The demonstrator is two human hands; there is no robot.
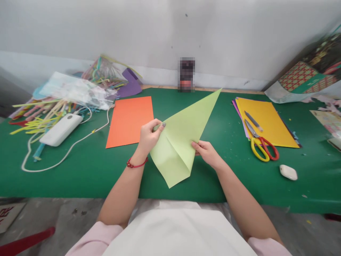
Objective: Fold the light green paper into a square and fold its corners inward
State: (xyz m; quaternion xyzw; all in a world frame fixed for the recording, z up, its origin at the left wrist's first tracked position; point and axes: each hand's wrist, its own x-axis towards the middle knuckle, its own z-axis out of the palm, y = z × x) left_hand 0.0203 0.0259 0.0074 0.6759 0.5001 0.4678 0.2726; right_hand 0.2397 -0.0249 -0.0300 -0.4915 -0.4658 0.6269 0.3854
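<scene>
A light green sheet of paper (183, 131) is held up over the table in front of me, folded over on itself with one sharp corner pointing up and to the right. My left hand (151, 135) pinches its left edge, thumb on top. On the right edge, lower down, my right hand (205, 151) grips the paper between thumb and fingers; some of those fingers are hidden behind it. A loose flap hangs toward me at the bottom. Beyond my left hand lies an orange sheet of paper (130, 121), flat on the table.
Yellow paper (277, 124) tops a stack at right, bearing scissors (257, 137) and a grey pen-like cutter (253, 121). Nearby is a small white case (288, 172). At left, a white power bank (61, 129) with a cable lies by paper strips (34, 122). The green table (87, 181) meets a wall.
</scene>
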